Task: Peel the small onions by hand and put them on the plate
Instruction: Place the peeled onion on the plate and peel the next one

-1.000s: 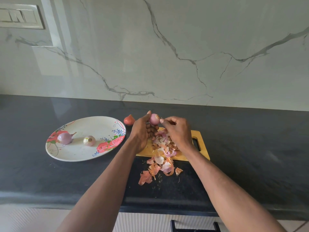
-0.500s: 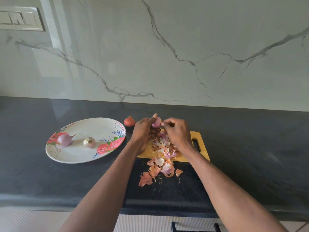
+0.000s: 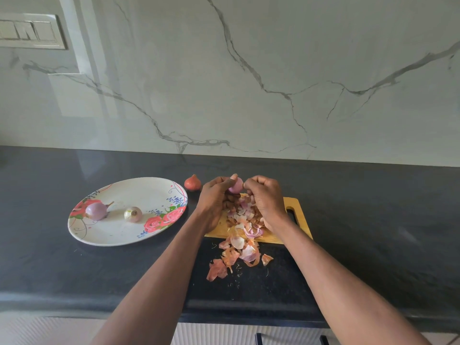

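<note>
A small pale-purple onion is held above the far end of a wooden cutting board. My left hand grips it from the left, thumb on top. My right hand has its fingers curled and pinches at the onion's right side. On the white flowered plate to the left lie two peeled onions, a purple one and a paler one. An unpeeled reddish onion sits on the counter between the plate and my left hand.
A heap of onion skins covers the board and spills onto the black counter toward its front edge. A marble wall rises behind, with a switch panel at upper left.
Both hands and the onion dipped slightly toward the board, then came back up a little; the grip is the same. Plate and other onions have not moved.
</note>
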